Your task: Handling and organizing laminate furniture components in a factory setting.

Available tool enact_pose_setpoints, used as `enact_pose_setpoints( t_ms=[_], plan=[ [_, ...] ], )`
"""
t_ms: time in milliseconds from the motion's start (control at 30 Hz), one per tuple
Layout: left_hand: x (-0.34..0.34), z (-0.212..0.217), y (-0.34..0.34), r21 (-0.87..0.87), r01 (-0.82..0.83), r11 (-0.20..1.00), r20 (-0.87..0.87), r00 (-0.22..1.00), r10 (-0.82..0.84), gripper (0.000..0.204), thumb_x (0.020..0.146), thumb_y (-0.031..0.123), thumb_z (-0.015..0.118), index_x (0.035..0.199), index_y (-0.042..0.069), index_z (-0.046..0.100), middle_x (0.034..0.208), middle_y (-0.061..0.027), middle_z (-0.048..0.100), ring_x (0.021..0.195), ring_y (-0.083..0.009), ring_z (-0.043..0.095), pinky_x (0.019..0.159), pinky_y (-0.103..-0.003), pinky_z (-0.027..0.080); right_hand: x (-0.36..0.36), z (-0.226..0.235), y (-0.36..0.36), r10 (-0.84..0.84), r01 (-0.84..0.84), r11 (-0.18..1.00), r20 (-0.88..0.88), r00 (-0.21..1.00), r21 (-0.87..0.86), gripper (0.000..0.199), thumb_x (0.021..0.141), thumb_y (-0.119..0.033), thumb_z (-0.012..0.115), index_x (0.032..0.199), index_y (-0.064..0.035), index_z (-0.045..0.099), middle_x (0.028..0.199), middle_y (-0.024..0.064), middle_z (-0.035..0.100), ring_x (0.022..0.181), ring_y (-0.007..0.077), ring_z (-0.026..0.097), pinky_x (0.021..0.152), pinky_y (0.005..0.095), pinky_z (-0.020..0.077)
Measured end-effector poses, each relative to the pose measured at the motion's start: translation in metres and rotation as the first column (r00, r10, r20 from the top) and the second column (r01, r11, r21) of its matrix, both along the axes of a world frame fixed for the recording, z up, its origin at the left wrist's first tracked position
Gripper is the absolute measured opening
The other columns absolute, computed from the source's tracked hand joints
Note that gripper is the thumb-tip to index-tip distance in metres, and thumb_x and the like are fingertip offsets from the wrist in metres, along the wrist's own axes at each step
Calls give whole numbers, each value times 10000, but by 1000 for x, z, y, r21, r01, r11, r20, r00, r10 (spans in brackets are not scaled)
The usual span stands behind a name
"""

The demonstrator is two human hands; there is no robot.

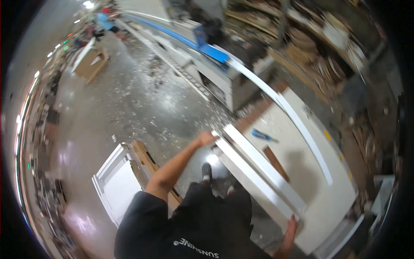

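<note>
My left hand (208,138) is closed round the far end of a white strip (254,175). At the strip's near end my right hand (292,225) grips it, partly cut off by the blur and the view's lower side. A second white strip (265,166) lies alongside, slightly to the right, on a pale work table (297,108). Also on that table are a small blue-handled tool (262,135) and a short brown wooden piece (276,163). A long thin white strip (297,123) runs across the table from the machine.
A long machine with a blue guide (213,54) stands ahead. White panels (118,185) and brown boards are stacked on my left. Offcuts fill the shelves (302,43) at right. Chips litter the floor (168,95). Far left, a person in blue (105,21) is near a boxy panel piece (90,62).
</note>
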State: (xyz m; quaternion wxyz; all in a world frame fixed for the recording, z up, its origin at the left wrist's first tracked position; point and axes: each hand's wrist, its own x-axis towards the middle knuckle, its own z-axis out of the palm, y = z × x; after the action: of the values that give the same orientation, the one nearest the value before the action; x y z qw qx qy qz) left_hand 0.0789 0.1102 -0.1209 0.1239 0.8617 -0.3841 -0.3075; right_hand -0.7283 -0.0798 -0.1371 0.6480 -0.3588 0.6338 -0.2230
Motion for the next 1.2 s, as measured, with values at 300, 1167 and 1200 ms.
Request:
enact_pose_setpoints(
  t_ms=[300,1167,1200],
  plan=[
    [-67,71,135,-127,-484,866,-310,849,429,663,863,513,695,1257,-19,734,1228,-250,760,1162,-383,712,1022,-440,527,58,109,15,144,-152,988,-243,959,-11,784,992,-375,792,1559,70,485,1543,184,539,1371,348,540,1153,478,473],
    [52,37,689,-253,-960,-121,-361,-22,932,575,923,369,683,1339,-28,683,1228,-216,761,1145,-338,716,1027,-398,526,885,93,107,939,-970,199,-255,230,-140,580,955,-404,836,1373,-56,635,1241,6,678,1096,160,628,910,326,515],
    [52,31,703,-218,-967,-130,-327,-53,943,641,921,375,689,1434,-6,644,1251,-238,749,1165,-336,711,1041,-393,522,911,83,123,940,-983,166,-288,182,-79,579,953,-403,839,1370,-55,637,1246,6,677,1098,159,626,920,324,512]
  ],
)
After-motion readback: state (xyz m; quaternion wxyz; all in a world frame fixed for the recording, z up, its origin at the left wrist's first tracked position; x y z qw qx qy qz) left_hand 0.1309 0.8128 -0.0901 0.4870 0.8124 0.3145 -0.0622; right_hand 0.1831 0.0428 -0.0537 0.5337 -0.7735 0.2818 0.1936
